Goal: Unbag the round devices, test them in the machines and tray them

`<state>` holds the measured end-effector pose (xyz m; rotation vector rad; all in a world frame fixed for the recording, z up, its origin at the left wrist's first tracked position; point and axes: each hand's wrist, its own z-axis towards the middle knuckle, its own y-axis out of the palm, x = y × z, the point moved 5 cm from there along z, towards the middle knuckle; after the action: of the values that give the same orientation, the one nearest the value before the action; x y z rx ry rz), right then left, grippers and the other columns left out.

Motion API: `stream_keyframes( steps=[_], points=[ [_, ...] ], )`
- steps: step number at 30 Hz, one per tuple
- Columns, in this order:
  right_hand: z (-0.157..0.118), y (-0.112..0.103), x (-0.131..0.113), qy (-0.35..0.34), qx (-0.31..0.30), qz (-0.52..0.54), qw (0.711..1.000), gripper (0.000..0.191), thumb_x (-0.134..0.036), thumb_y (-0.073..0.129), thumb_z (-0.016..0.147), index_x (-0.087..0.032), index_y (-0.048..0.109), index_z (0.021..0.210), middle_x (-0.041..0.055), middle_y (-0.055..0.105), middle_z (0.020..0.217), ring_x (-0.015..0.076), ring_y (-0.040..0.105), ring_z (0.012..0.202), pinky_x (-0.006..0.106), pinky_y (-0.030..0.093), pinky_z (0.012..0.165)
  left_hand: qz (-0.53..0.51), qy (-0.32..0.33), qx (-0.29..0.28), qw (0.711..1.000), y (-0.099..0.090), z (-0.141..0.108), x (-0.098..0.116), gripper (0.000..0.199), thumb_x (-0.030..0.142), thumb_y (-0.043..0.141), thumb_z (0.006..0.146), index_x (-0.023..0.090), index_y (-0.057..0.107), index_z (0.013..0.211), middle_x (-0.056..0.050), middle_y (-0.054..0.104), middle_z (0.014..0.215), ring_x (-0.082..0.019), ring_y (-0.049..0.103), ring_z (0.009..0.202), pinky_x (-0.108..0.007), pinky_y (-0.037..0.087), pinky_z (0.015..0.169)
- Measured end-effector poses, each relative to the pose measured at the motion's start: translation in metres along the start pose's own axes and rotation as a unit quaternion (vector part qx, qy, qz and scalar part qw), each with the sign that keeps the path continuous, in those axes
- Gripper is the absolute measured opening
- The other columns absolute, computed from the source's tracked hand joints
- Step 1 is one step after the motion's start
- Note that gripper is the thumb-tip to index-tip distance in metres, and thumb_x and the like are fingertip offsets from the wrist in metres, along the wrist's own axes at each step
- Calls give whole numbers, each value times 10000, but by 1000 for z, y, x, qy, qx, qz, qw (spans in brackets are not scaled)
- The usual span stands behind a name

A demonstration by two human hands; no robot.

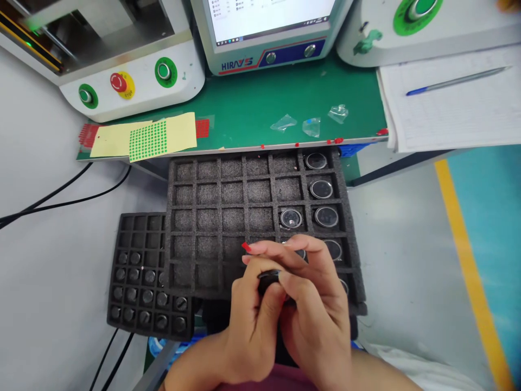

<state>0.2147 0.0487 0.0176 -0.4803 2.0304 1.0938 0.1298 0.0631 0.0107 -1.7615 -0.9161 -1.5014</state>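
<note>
A small round black part (269,279) is pinched between my two hands above the front of a large black foam tray (260,191). My left hand (254,320) has its thumb and curled index finger on the part. My right hand (315,304) presses its thumb on the part's edge, its other fingers bent over the tray. A small red piece (246,247) sticks at a fingertip of my right hand. Round parts with shiny rims, such as this one (321,189), fill several pockets on the tray's right side. The underside of the held part is hidden.
A smaller foam tray (142,239) with round parts lies at left. Beyond, a green bench (244,108) holds sticker sheets (148,140), plastic scraps (311,126), papers (448,119) with a pen (456,81), a monitor (268,32) and a button panel (134,87).
</note>
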Motion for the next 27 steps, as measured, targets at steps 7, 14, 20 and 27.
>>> stream_keyframes(
  steps=[7, 14, 20, 27],
  points=[
    [3, -6, 3, 10, 20, 14, 1000, 251, -112, 530, 793, -279, 705, 858, -41, 711, 840, 133, 713, 770, 253, 575, 717, 50, 66, -11, 997, 3, 1, 6, 161, 230, 372, 1007, 241, 525, 1056, -16, 609, 804, -144, 539, 656, -286, 487, 649],
    [8, -9, 1, 64, -11, -1, 998, 162, -277, 584, 864, -280, 698, 980, 5, 739, 1015, 161, 692, 908, 285, 562, 767, -259, -18, -23, 965, 2, 14, -1, 225, 359, 403, 1010, 209, 561, 951, 3, 582, 718, -92, 475, 522, -176, 427, 473],
    [21, -50, -10, -29, 105, -27, 994, 214, -210, 798, 748, -254, 647, 892, -43, 698, 805, 101, 660, 784, 218, 523, 736, -517, -78, -94, 847, 8, 27, 10, 286, 325, 364, 1012, 160, 573, 909, -2, 548, 603, -67, 390, 436, -116, 329, 382],
    [25, -75, -7, -5, 154, -34, 988, 357, -237, 870, 665, -236, 596, 894, -49, 699, 752, 87, 642, 682, 193, 500, 636, -520, -86, -86, 845, 15, 22, 11, 288, 344, 390, 1001, 155, 579, 893, -13, 570, 596, -68, 418, 430, -117, 343, 376]
  ],
)
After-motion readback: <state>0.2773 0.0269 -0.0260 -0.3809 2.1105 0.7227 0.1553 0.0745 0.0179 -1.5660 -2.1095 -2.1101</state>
